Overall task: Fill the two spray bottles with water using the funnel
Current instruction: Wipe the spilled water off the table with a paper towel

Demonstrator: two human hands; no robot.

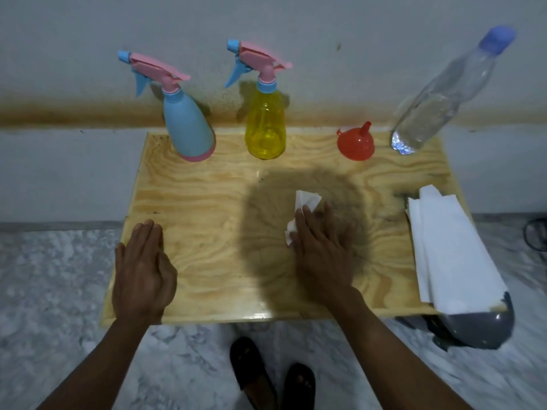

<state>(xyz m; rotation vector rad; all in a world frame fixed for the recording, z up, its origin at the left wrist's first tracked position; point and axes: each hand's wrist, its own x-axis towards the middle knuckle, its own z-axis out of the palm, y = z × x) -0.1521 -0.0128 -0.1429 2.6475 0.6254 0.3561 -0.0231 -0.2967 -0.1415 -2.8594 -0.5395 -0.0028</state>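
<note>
My right hand (321, 250) presses a tissue (302, 214) flat on the worktop (207, 208); my left hand (142, 270) rests open. Both spray bottles (189, 125) stand capped beside the funnel (356, 142). A careless reach could topple the water bottle (438, 99).

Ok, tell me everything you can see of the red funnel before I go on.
The red funnel looks like glossy, slightly translucent plastic. It rests mouth-down on the wooden table, its narrow spout pointing up and leaning a little to the right, with a small tab on the rim at upper left. It sits in the back row between the yellow spray bottle and the clear water bottle, touching neither. No hand is on it.
</note>
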